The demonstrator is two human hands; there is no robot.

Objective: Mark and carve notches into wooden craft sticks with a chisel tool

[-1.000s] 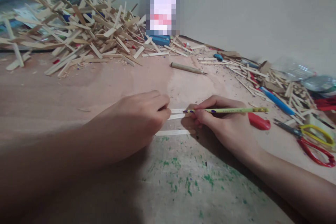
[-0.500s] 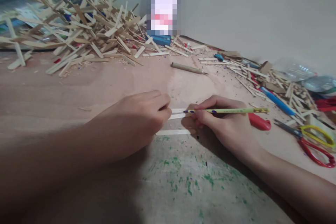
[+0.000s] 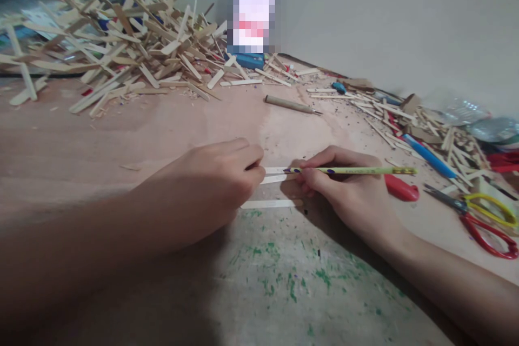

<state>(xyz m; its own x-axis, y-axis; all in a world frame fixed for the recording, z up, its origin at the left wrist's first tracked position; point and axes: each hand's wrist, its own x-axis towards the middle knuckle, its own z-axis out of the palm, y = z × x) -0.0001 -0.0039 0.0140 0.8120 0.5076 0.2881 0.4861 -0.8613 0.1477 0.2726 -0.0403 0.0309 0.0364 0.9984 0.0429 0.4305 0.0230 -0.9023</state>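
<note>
My right hand (image 3: 348,184) is closed around a yellow-green pencil (image 3: 357,171). The pencil lies nearly level, its tip pointing left onto two pale craft sticks. One craft stick (image 3: 275,179) slants slightly below the upper stick (image 3: 274,170), and the left ends of both go out of sight behind the fingers of my left hand (image 3: 214,178). Those fingers are pinched together on the stick ends; the exact grip is hidden. A separate craft stick (image 3: 271,204) lies flat just below, between my hands. A red object (image 3: 401,188) is partly covered by my right hand.
A big heap of craft sticks (image 3: 133,43) fills the back left. Beyond my hands lies a wooden-handled pointed tool (image 3: 290,104). On the right are scissors (image 3: 466,208), a blue strip-like object (image 3: 430,157), more sticks (image 3: 450,143) and clear plastic (image 3: 494,130).
Hardly anything differs. Both hands keep their places, and the pencil tip stays over the sticks, with the pencil shifted at most very slightly.
</note>
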